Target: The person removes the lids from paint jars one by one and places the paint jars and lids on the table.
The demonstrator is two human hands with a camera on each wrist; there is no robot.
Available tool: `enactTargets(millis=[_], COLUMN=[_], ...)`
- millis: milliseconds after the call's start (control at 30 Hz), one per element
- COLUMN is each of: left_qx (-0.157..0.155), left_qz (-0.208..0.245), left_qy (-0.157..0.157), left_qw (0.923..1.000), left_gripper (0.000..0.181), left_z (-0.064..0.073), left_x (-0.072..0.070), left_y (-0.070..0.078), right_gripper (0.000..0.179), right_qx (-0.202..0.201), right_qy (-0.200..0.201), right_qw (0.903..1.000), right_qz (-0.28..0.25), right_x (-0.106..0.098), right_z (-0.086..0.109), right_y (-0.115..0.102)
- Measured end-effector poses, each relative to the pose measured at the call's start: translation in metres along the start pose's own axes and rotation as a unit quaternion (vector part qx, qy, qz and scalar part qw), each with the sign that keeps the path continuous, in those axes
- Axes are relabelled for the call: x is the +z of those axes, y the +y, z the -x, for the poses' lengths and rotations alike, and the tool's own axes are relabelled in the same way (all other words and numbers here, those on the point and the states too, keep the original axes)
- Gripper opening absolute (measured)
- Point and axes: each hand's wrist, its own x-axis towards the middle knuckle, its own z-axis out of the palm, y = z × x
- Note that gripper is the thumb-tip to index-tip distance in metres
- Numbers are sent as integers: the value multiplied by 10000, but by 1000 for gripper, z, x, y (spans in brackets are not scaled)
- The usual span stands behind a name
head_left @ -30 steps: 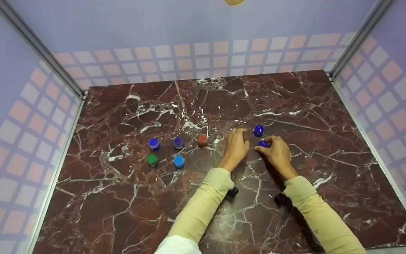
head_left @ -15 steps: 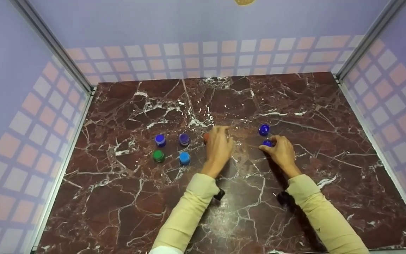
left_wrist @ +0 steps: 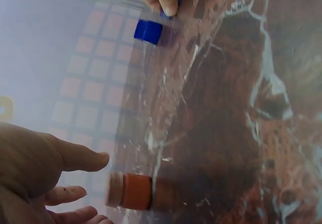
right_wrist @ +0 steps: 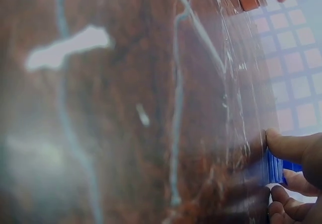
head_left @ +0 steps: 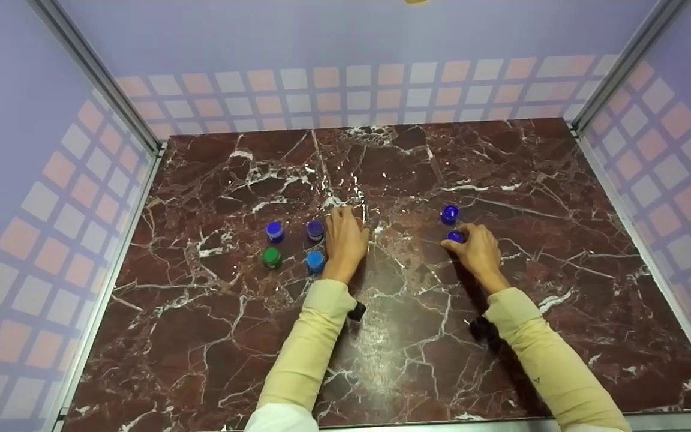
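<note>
My left hand [head_left: 345, 240] is over the small orange jar [left_wrist: 137, 191], hiding it in the head view. In the left wrist view its thumb and fingers are spread around the jar's pale lid, without a visible grip. My right hand [head_left: 478, 249] pinches a small blue jar [head_left: 455, 236] between thumb and fingers on the tabletop. Just behind it stands a second blue jar [head_left: 450, 214], apart from the hand. Left of my left hand are a purple jar [head_left: 315, 230] and a light blue jar [head_left: 315, 261].
Farther left stand another blue jar [head_left: 274, 231] and a green jar [head_left: 272, 257]. All rest on a dark red marbled tabletop [head_left: 393, 360]. Tiled-pattern panels [head_left: 345, 84] close off the back and both sides.
My left hand has moved left from near the blue jars to the orange jar, now covering it. My right hand stays on its blue jar. The head view has shifted slightly.
</note>
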Motion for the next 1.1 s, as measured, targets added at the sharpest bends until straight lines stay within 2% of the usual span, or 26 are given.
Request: enactTargets(millis=[167,533,800,1100], left_qx=[-85,210,532,1148], left_qz=[53,446,392,149], left_qy=[-169,-106,63,-108], left_qw=[9998,9987,9978,9932], left_gripper=[53,40,36,33], left_z=[-6,-7,1,19], left_x=[6,18,19,21], left_y=[-7,-19,-22,-18], right_gripper=[50,49,50,47], right_qx=[-39,-1,-72,-236], right_qy=[37,40,74,228], right_qw=[10000,10000,9999,9993], right_qz=[-46,-73,-72,-190], right_x=[1,2,2,2], right_z=[0,1,1,0], right_y=[0,1,-1,1])
